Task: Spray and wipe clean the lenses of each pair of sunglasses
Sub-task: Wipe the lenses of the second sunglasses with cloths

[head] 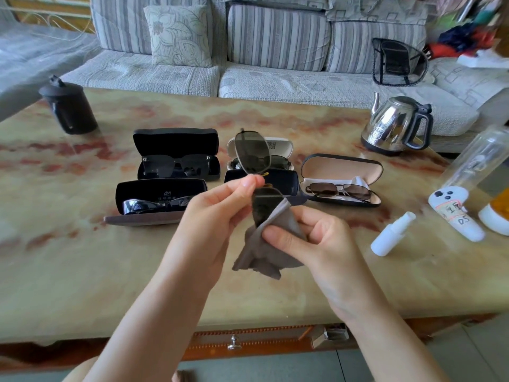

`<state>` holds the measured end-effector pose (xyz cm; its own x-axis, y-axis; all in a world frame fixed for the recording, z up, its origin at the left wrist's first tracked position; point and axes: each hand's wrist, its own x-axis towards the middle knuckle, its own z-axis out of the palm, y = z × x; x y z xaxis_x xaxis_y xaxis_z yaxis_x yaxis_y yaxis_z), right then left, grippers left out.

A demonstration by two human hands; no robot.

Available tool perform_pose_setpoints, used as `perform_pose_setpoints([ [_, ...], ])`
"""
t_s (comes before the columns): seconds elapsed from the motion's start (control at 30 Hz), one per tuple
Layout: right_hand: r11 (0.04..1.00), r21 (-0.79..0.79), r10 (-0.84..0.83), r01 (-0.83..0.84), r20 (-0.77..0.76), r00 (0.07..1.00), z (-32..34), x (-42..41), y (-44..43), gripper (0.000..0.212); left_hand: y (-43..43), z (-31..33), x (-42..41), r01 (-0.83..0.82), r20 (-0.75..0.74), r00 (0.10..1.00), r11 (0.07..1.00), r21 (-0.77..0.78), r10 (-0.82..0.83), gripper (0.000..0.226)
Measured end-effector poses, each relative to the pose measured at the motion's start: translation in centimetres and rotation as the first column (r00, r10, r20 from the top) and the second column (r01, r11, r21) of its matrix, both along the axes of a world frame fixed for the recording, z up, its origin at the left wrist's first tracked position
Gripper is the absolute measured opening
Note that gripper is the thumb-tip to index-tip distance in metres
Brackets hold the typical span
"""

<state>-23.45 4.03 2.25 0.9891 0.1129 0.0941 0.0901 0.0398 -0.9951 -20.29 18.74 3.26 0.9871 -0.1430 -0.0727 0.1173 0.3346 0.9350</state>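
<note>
Count: 5 pairs of sunglasses, 5 cases on the table [110, 271]. 4 pairs sit in cases. The 5th, the held sunglasses [252, 153], is up over the middle cases, turned on end.

Left hand [212, 216] pinches the frame between thumb and forefinger. Right hand [311, 238] curls round 1 grey cloth [264, 252] wrapped over the lower lens.

1 white spray bottle [392, 234] on the table at right, apart from both hands.

Writing: "D" on each temple of the back-left pair [176, 164]; handwritten label on the clear bottle [468, 166] – looks like "DS", rest unreadable.

Also 1 kettle [396, 125], 1 dark canister [68, 106].
</note>
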Motion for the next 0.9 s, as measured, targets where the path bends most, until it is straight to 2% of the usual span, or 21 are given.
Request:
perform_pose_setpoints([
  [0.1, 0.999, -0.001, 0.052, -0.052, 0.022, 0.998, -0.5, 0.0, -0.7, 0.005, 0.4, 0.1, 0.3, -0.005, -0.027, 1.000, 1.000, -0.017, 0.005, 0.021],
  [0.23, 0.996, -0.031, 0.080, -0.079, 0.042, 0.996, -0.8, -0.3, -1.3, 0.009, 1.1, 0.4, 0.6, -0.055, -0.005, 0.998, 0.998, 0.025, 0.055, 0.016],
  [0.33, 0.996, -0.089, 0.004, 0.001, 0.050, 0.999, -0.6, 0.0, -2.7, 0.014, 1.9, 0.8, 0.9, -0.070, 0.085, 0.995, 0.987, 0.147, 0.058, 0.020],
  [0.43, 0.958, -0.284, -0.034, 0.043, 0.035, 0.999, -1.1, 1.0, -4.0, 0.016, 2.8, 1.1, 1.0, -0.028, 0.144, 0.989, 0.945, 0.327, -0.021, 0.017],
  [0.5, 0.852, -0.522, -0.021, 0.030, 0.024, 0.999, -2.1, 1.9, -4.4, 0.016, 3.2, 1.1, 1.1, -0.012, 0.147, 0.988, 0.908, 0.419, -0.055, 0.012],
  [0.6, 0.609, -0.792, 0.026, -0.039, -0.029, 0.999, -3.8, 3.0, -3.8, 0.019, 3.4, 1.0, 1.3, 0.006, 0.157, 0.983, 0.871, 0.491, -0.096, 0.016],
  [0.67, 0.536, -0.843, 0.010, -0.043, -0.044, 0.999, -4.3, 3.6, -3.1, 0.025, 3.3, 1.0, 1.3, 0.017, 0.168, 0.978, 0.857, 0.516, -0.120, 0.021],
  [0.77, 0.459, -0.886, -0.078, 0.062, 0.030, 0.997, -4.0, 4.6, -2.8, 0.033, 3.4, 0.9, 1.4, 0.033, 0.159, 0.978, 0.858, 0.513, -0.133, 0.022],
  [0.9, 0.455, -0.853, -0.252, 0.254, 0.150, 0.956, -3.7, 5.3, -4.8, 0.036, 3.5, 0.7, 1.6, 0.010, 0.156, 0.983, 0.875, 0.484, -0.097, 0.026],
])
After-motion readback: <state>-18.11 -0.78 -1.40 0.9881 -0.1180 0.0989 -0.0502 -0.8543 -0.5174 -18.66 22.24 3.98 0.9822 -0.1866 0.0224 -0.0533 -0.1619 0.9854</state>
